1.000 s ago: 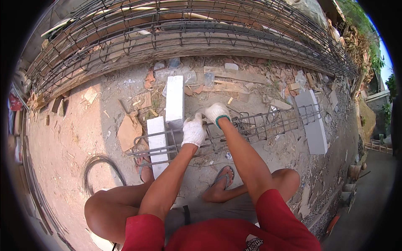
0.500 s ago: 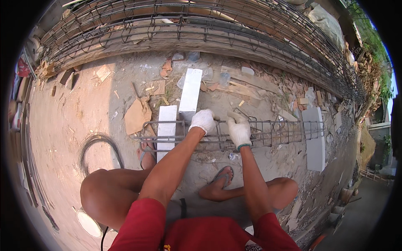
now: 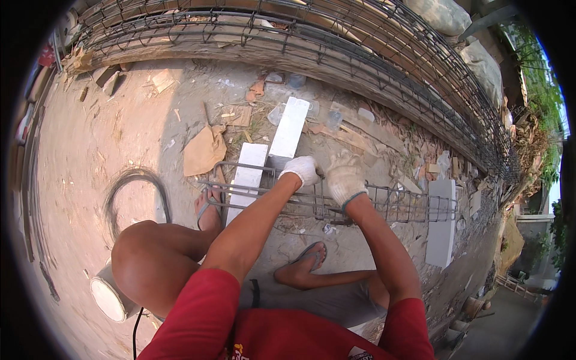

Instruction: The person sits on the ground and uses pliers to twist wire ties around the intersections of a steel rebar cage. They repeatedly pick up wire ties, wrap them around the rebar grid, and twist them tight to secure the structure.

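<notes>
A long rebar cage (image 3: pixel 384 201) of thin dark bars and square stirrups lies across in front of me. Its left end rests over a white block (image 3: pixel 248 171), its right end over a grey-white block (image 3: pixel 441 225). My left hand (image 3: pixel 302 170), in a white knit glove, is closed on the cage's far top bar; its fingertips are partly hidden. Just right of it, my right hand (image 3: pixel 347 178), gloved with a green cuff, is raised over the same bar. Its fingers are blurred, so whether they hold anything is unclear. Another white block (image 3: pixel 290 127) lies beyond my left hand.
Larger rebar cages (image 3: pixel 336 45) run along the far side beside a wooden beam (image 3: pixel 240 55). A wire coil (image 3: pixel 139 174) and a pale round-topped container (image 3: pixel 109 298) stand left. Cardboard (image 3: pixel 204 150), wood scraps and plastic cups litter the dirt. My sandalled feet are close to the cage.
The view has turned slightly, so the cage now slants down to the right. My right hand has lifted and turned over the bar; my left stays on the cage.
</notes>
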`<state>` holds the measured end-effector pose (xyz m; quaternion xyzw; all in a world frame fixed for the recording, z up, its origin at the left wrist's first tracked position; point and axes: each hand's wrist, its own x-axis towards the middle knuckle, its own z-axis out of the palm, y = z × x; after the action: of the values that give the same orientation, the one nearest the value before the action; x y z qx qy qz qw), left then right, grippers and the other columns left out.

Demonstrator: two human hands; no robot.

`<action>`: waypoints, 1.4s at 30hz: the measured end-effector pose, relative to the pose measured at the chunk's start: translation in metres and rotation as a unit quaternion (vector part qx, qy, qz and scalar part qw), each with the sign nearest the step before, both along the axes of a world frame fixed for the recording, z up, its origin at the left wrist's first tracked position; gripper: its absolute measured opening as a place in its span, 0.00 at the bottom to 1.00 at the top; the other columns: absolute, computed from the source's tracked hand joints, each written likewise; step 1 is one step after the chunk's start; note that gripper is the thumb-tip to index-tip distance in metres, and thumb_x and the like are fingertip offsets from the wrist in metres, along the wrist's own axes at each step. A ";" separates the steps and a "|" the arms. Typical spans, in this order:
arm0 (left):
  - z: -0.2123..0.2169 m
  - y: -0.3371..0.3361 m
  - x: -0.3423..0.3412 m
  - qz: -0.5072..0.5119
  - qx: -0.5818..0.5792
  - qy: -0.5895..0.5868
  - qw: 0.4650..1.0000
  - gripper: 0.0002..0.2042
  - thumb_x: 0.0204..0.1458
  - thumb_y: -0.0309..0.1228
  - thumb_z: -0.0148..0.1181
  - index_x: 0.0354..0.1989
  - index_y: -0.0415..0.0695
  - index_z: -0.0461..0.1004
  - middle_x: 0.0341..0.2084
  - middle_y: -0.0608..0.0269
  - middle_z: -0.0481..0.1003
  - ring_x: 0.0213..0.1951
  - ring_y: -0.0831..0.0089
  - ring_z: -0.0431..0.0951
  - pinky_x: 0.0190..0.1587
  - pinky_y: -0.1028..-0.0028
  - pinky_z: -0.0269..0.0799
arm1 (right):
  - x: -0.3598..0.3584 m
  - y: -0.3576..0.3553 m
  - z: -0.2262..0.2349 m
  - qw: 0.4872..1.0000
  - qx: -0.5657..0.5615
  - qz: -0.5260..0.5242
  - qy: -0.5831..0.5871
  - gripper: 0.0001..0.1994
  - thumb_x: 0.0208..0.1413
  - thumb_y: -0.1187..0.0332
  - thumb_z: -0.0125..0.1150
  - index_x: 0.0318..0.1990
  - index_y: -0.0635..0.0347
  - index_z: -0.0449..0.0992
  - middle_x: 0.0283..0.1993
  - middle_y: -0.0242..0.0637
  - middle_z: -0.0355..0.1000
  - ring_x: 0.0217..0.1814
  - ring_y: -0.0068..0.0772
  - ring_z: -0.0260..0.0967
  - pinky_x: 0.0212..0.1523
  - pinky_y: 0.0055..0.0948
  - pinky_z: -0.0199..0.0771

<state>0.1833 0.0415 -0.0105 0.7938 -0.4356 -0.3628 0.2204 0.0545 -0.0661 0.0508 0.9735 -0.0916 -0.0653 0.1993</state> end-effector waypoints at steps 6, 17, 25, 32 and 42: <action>-0.010 -0.003 0.002 -0.013 0.015 -0.003 1.000 0.18 0.48 0.39 0.69 0.49 0.53 0.87 0.46 0.46 0.84 0.50 0.49 0.84 0.55 0.57 0.79 | 0.020 -0.015 0.023 0.974 0.086 0.014 0.210 0.17 0.60 0.68 0.57 0.54 0.61 0.81 0.45 0.57 0.82 0.48 0.58 0.82 0.59 0.56 0.73; -0.005 0.006 -0.007 0.005 -0.017 -0.043 0.999 0.15 0.51 0.39 0.68 0.47 0.57 0.88 0.44 0.47 0.84 0.49 0.48 0.84 0.54 0.55 0.80 | -0.017 0.000 0.026 0.978 0.204 -0.040 0.002 0.13 0.61 0.62 0.58 0.51 0.47 0.82 0.40 0.48 0.82 0.45 0.53 0.81 0.60 0.52 0.73; -0.003 0.005 -0.008 -0.011 -0.035 -0.042 0.998 0.14 0.51 0.39 0.68 0.46 0.56 0.88 0.43 0.47 0.85 0.48 0.48 0.84 0.53 0.55 0.80 | -0.009 0.005 0.013 0.982 0.173 -0.059 0.042 0.14 0.66 0.53 0.58 0.46 0.52 0.81 0.40 0.48 0.82 0.44 0.53 0.81 0.51 0.52 0.77; -0.004 0.010 -0.005 -0.002 -0.043 -0.021 0.999 0.15 0.52 0.39 0.67 0.49 0.58 0.88 0.44 0.47 0.84 0.50 0.48 0.83 0.55 0.55 0.79 | -0.009 0.007 0.019 0.935 0.289 -0.202 0.044 0.16 0.68 0.52 0.55 0.49 0.53 0.81 0.45 0.52 0.82 0.49 0.56 0.80 0.53 0.52 0.77; 0.004 0.015 -0.010 -0.004 -0.050 -0.026 0.998 0.17 0.54 0.39 0.66 0.53 0.61 0.86 0.46 0.47 0.84 0.51 0.49 0.83 0.56 0.55 0.78 | -0.012 -0.015 0.019 0.919 0.321 -0.221 0.054 0.16 0.67 0.54 0.57 0.53 0.48 0.83 0.51 0.49 0.82 0.56 0.55 0.79 0.58 0.51 0.76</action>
<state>0.1737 0.0568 -0.0070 0.7892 -0.4619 -0.3210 0.2467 0.0423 -0.0809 0.0696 0.9353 -0.2671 -0.1861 -0.1387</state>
